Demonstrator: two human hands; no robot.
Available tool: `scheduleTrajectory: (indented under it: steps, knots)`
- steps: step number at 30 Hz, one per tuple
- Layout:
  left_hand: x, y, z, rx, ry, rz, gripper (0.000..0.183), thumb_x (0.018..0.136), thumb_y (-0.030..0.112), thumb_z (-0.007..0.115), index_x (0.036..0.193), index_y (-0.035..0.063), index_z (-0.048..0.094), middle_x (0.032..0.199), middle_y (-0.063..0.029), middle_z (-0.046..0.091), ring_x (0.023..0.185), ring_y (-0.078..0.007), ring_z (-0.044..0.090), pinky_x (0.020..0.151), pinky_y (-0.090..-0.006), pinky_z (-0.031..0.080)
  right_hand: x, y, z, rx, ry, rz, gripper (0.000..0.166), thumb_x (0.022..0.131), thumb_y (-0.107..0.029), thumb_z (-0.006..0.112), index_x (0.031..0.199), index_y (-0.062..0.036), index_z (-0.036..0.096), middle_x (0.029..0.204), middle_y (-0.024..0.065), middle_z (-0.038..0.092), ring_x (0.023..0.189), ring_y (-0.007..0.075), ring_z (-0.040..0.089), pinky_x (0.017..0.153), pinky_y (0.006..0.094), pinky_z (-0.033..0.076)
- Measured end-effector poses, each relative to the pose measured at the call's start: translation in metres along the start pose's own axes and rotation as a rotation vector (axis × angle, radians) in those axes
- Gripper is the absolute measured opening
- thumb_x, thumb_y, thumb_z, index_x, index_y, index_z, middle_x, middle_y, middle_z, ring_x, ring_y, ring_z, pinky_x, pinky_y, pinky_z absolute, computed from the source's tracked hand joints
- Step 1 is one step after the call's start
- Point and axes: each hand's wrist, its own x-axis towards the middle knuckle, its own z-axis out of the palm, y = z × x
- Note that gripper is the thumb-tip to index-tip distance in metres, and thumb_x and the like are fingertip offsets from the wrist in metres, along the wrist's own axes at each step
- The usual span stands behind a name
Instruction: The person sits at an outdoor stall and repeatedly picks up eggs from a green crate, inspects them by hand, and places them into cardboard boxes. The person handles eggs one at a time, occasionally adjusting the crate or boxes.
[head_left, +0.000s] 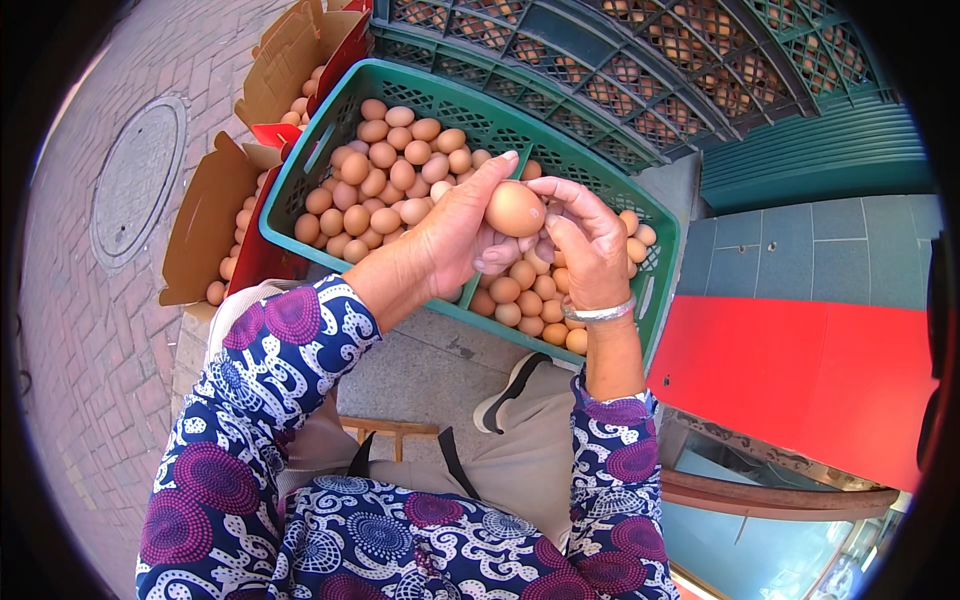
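Note:
Above the green plastic crate (341, 251) I hold up a brown egg (515, 208) with a small pale mark on its shell. My left hand (459, 225) cradles it, thumb along its upper left side and fingers underneath. From the right, my right hand (592, 251) brings curled fingers to the egg's edge; whether they bear any of its weight is unclear. A divider (471, 289) splits the crate. Many brown eggs (382, 155) are piled in the left compartment, and more eggs (530, 303) lie in the right one, partly hidden by my hands.
Open cardboard boxes (201, 225) of eggs stand against the crate's left side. Behind it rise stacked plastic crates (555, 56) full of eggs. A red panel (780, 375) and tiled wall (802, 251) border the right. Brick paving (67, 322) with a manhole cover (139, 182) lies left.

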Motion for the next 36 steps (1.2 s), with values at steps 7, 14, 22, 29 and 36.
scheduleTrajectory:
  steps: [7,14,22,29,36]
  knots:
    - [-0.0013,-0.0005,0.0049,0.073,0.071,0.047,0.056,0.096,0.056,0.034,0.084,0.0056,0.055,0.064,-0.0068,0.057,0.037,-0.0060,0.036,0.033,-0.0194,0.021,0.0005,0.0012,0.0004,-0.044,-0.026,-0.038,0.027,0.087,-0.001,0.054,0.113,0.0029,0.057,0.093,0.0075,0.062,0.074,0.0107,0.059,0.068,0.0229,0.049]
    - [-0.0005,-0.0016,0.0035,0.078,0.077,0.052,0.053,0.096,0.054,0.035,0.084,0.0061,0.055,0.065,-0.0067,0.057,0.037,-0.0062,0.037,0.033,-0.0193,0.021,-0.0001,0.0040,0.0030,0.051,-0.025,-0.032,0.027,0.087,-0.002,0.055,0.113,0.0031,0.057,0.096,0.0082,0.062,0.077,0.0113,0.059,0.071,0.0239,0.049]
    - [-0.0011,0.0003,0.0064,0.089,0.088,0.086,0.047,0.096,0.050,0.038,0.086,0.0070,0.053,0.064,-0.0047,0.055,0.037,-0.0066,0.036,0.033,-0.0193,0.022,0.0014,0.0053,-0.0003,0.124,-0.054,-0.042,0.027,0.087,-0.003,0.055,0.114,0.0026,0.055,0.097,0.0080,0.061,0.078,0.0122,0.058,0.073,0.0255,0.049]
    - [-0.0032,0.0009,0.0077,0.123,0.090,0.100,0.044,0.097,0.047,0.038,0.086,0.0076,0.053,0.063,-0.0041,0.055,0.037,-0.0062,0.037,0.033,-0.0193,0.022,0.0008,0.0057,0.0030,0.122,-0.043,-0.031,0.027,0.088,-0.003,0.056,0.114,0.0020,0.054,0.096,0.0078,0.061,0.079,0.0120,0.057,0.074,0.0257,0.049]
    - [-0.0021,0.0013,0.0061,0.127,0.068,0.106,0.041,0.097,0.046,0.039,0.086,0.0090,0.054,0.061,-0.0027,0.054,0.039,-0.0060,0.037,0.035,-0.0194,0.023,0.0016,0.0089,-0.0004,0.144,-0.020,-0.008,0.026,0.088,-0.003,0.054,0.114,0.0016,0.055,0.100,0.0086,0.062,0.082,0.0117,0.058,0.073,0.0258,0.050]
